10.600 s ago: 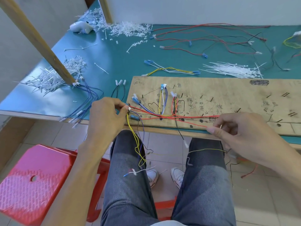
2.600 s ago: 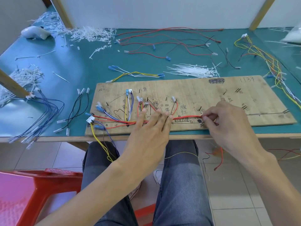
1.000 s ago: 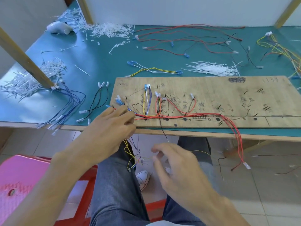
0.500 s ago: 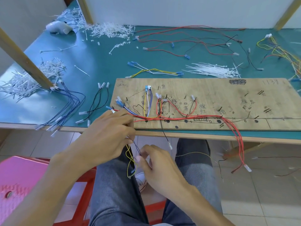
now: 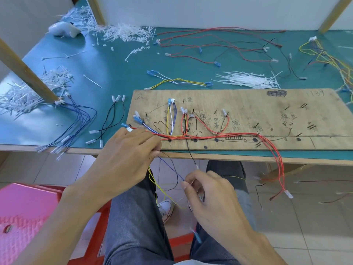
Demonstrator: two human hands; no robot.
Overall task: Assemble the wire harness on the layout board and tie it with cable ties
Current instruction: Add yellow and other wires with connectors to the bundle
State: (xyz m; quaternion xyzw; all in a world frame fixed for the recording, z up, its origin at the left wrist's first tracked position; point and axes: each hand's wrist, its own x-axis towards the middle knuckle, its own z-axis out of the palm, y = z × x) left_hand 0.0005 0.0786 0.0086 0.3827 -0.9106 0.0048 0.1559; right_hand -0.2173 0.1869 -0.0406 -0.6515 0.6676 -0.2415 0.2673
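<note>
Now off the red wires (image 5: 219, 135), the right hand (image 5: 212, 196) pinches a thin blue wire (image 5: 172, 170) below the wooden layout board (image 5: 248, 104), left hand (image 5: 128, 152) gripping the wire bundle (image 5: 152, 133), so routing seems unfinished.

Markings on my layout board (image 5: 238, 104)
Handwritten "175" at its upper-left corner, what I read as "1139" at upper right, "30 50" near centre; other scribbled characters I can't read.
</note>
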